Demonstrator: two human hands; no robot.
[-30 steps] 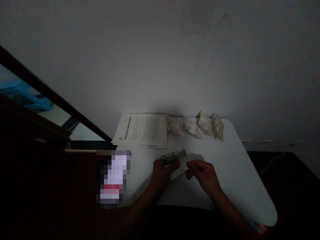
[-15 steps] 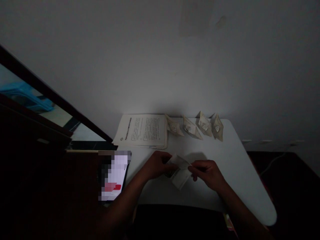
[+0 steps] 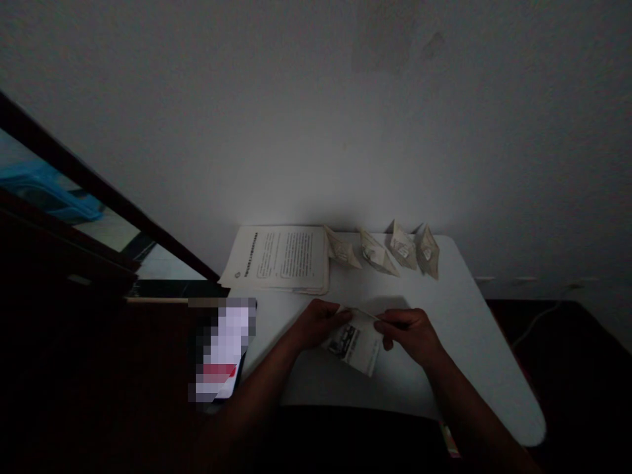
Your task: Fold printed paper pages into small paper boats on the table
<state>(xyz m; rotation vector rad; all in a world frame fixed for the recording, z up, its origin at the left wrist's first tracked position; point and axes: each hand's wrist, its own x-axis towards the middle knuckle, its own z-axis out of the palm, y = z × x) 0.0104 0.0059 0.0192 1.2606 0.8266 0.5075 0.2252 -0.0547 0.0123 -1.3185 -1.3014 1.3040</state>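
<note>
- Folded paper (image 3: 364,349) hung toward 6 o'clock from its pinched upper edge, over the table (image 3: 474,368).
- Left hand (image 3: 316,324): grip narrow, thumb pressing the paper near its 11 o'clock corner.
- Right hand (image 3: 412,334): grip closed on the 2 o'clock corner.
- Four paper boats (image 3: 403,249) stood toward 1 o'clock.

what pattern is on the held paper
Pale paper with a dark printed patch; the head view shows it.

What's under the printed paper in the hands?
The white tabletop shows past the edges of the printed paper, which the left hand and right hand pinch. The patch the paper hides, and anything on it, can't be seen.
</note>
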